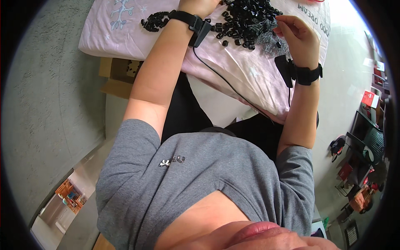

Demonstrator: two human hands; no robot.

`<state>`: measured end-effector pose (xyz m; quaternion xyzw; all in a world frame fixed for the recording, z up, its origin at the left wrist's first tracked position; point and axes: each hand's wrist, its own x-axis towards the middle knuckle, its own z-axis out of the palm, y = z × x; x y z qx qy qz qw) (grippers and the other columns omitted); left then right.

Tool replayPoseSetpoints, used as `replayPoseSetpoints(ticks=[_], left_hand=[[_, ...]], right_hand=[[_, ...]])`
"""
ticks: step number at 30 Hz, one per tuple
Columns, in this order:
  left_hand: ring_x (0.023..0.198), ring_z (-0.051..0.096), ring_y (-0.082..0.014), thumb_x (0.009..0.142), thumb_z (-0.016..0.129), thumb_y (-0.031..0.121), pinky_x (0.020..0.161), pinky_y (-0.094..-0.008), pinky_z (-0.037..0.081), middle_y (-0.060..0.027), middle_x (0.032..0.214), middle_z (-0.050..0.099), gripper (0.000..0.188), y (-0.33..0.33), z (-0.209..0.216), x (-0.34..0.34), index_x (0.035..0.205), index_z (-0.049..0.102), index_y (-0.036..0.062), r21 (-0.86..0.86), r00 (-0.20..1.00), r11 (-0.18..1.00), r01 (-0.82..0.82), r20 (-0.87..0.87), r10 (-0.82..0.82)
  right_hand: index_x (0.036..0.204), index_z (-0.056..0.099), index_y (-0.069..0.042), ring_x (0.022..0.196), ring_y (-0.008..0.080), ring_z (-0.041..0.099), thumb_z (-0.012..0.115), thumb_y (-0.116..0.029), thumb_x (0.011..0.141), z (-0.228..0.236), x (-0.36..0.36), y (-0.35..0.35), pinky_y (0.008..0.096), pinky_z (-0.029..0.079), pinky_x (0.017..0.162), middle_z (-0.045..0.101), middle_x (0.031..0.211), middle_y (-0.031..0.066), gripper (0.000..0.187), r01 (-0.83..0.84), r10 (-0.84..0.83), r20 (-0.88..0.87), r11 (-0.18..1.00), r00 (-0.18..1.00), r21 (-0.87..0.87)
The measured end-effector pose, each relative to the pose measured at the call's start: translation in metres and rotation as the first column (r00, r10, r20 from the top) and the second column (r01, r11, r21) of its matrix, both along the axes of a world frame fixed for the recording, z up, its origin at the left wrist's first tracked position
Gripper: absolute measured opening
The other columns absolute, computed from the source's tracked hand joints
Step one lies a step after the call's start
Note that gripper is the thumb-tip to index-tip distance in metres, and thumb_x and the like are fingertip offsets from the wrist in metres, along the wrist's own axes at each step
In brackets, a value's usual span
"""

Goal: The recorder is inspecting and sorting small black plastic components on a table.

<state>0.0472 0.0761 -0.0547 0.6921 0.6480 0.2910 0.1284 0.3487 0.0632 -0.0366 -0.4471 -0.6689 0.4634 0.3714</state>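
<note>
Pale pink printed cloth (233, 62) spread across the work surface at twelve o'clock in the view, with a rough grey wall (54, 75) toward nine o'clock and an open cardboard box (114, 87) near ten. Small black pieces (246, 18) lay heaped on the cloth at one o'clock, a smaller black cluster (156, 21) sat apart at eleven, and slender grey pins (268, 35) were piled against the heap's four-o'clock side. Left hand (199, 6) at twelve o'clock, between the cluster and the heap, was cut off by the upper edge, so its grip could not be told. Right hand (303, 41), between one and two o'clock, stood beside the heap and the pins with its fingers bent and its thumb and forefinger tips close together; whether they pinched a piece could not be made out. Both wrists wore black straps, and a dark cable (221, 77) ran from the left one toward four o'clock.
</note>
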Motion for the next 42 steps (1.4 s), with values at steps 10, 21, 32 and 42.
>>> replayPoseSetpoints(ticks=[10, 21, 32, 42], left_hand=[[0.093, 0.072, -0.0129, 0.095, 0.07, 0.0, 0.081, -0.0242, 0.057, -0.0055, 0.104, 0.075, 0.026, -0.042, 0.016, 0.014, 0.121, 0.07, 0.0031, -0.272, 0.377, 0.876, 0.399, 0.919, 0.114], [0.098, 0.073, -0.0165, 0.098, 0.067, 0.0, 0.09, -0.0276, 0.059, -0.0067, 0.106, 0.075, 0.02, -0.053, 0.001, 0.031, 0.117, 0.071, 0.0032, -0.209, 0.022, 0.807, 0.552, 0.971, 0.237], [0.099, 0.074, -0.0186, 0.101, 0.063, 0.003, 0.089, -0.0275, 0.061, -0.0083, 0.107, 0.075, 0.015, -0.056, 0.001, 0.04, 0.114, 0.071, 0.0028, -0.147, -0.169, 0.786, 0.6, 0.938, 0.304], [0.086, 0.073, -0.0151, 0.095, 0.072, 0.003, 0.079, -0.0278, 0.059, -0.006, 0.097, 0.076, 0.013, -0.068, 0.012, 0.06, 0.108, 0.073, 0.0022, -0.204, 0.154, 0.909, 0.363, 0.975, 0.157]], right_hand=[[0.116, 0.07, 0.004, 0.092, 0.0147, 0.073, 0.066, -0.002, 0.099, 0.011, -0.016, -0.016, 0.0257, 0.057, 0.084, 0.074, 0.101, 0.0073, 0.019, -0.044, 0.045, -0.142, 0.999, 0.989, 0.01], [0.105, 0.067, 0.002, 0.082, 0.0084, 0.067, 0.065, 0.005, 0.096, 0.021, -0.046, -0.037, 0.0232, 0.055, 0.074, 0.068, 0.091, 0.002, 0.01, -0.102, 0.101, -0.295, 0.995, 0.95, 0.013], [0.1, 0.064, 0.002, 0.081, 0.0093, 0.068, 0.065, 0.006, 0.096, 0.02, -0.056, -0.039, 0.0233, 0.057, 0.075, 0.069, 0.09, 0.0036, 0.006, -0.101, 0.073, -0.383, 0.993, 0.921, -0.055], [0.104, 0.071, 0.004, 0.085, 0.0145, 0.075, 0.069, 0.0, 0.094, 0.01, -0.047, -0.042, 0.0246, 0.059, 0.077, 0.075, 0.093, 0.0074, 0.01, 0.006, -0.004, -0.011, 0.981, 1.0, 0.195]])
